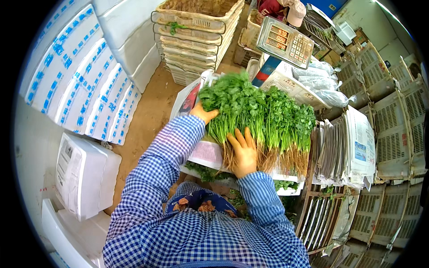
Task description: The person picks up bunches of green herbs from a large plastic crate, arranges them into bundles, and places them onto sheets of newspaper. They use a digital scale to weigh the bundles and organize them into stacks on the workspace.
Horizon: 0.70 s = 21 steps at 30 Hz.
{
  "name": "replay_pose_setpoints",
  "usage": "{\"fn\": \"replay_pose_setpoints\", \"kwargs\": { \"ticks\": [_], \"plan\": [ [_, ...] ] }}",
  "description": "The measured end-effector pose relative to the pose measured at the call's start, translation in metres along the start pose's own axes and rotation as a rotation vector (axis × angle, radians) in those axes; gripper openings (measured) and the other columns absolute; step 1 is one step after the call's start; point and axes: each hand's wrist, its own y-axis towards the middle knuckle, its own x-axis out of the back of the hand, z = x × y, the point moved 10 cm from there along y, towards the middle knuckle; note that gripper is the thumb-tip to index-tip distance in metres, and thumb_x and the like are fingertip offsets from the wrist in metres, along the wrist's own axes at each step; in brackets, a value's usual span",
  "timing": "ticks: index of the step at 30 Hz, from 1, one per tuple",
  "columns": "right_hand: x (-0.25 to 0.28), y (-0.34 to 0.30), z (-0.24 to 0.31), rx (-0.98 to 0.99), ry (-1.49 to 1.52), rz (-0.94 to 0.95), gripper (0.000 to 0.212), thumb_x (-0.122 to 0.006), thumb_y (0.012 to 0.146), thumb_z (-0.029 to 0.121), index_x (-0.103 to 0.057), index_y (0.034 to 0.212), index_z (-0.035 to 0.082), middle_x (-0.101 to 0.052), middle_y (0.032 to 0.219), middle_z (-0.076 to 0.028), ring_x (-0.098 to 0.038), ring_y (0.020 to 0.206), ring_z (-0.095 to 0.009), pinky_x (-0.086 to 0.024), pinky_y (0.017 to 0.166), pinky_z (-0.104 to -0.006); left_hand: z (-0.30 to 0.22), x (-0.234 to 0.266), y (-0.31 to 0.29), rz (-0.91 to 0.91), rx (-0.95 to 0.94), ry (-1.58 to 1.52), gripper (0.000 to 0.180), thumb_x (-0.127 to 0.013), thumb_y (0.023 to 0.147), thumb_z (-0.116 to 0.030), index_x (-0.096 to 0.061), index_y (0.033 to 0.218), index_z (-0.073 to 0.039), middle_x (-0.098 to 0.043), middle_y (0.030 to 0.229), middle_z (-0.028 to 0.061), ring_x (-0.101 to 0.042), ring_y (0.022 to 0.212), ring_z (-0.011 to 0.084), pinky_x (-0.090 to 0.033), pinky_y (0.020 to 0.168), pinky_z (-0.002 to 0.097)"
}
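Clearly soft, light herbs [259, 116] — left hand [203, 112] cups the leaves, right hand [243, 152] fingers spread flat over the sturdier stems.

Bright, even daylight is filling the scene, and colours are showing vivid and saturated. Shadows are lying soft and faint. Mild glare is washing out the white foam boxes [87, 174] at lower left. The fisheye lens is bending straight edges toward the rim, a black border is ringing the picture, and detail is softening slightly near the edges.
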Motion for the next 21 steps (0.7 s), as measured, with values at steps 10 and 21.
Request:
{"fn": "replay_pose_setpoints", "kwargs": {
  "ticks": [10,21],
  "plan": [
    [0.042,-0.052,0.006,-0.204,0.279,-0.144,0.042,-0.069,0.082,0.004,-0.062,0.123,-0.002,-0.065,0.121,-0.021,-0.06,0.118,-0.039,-0.047,0.104,-0.0476,-0.032,-0.013,0.019,0.19,0.065,-0.015,0.079,-0.077,0.085,-0.03,-0.038,0.142,0.008,-0.056,0.136,0.0233,-0.055,0.126,0.0339,-0.041,0.109,0.0362],
    [0.066,-0.071,0.007,-0.264,0.259,-0.213,0.043,-0.069,0.08,-0.002,-0.062,0.122,-0.002,-0.067,0.116,-0.023,-0.065,0.108,-0.039,-0.052,0.091,-0.0442,-0.032,0.05,0.0,0.323,0.066,0.081,0.057,-0.074,0.088,-0.032,-0.057,0.125,0.009,-0.067,0.119,0.0234,-0.064,0.11,0.0332,-0.049,0.098,0.038]
  ]
}}
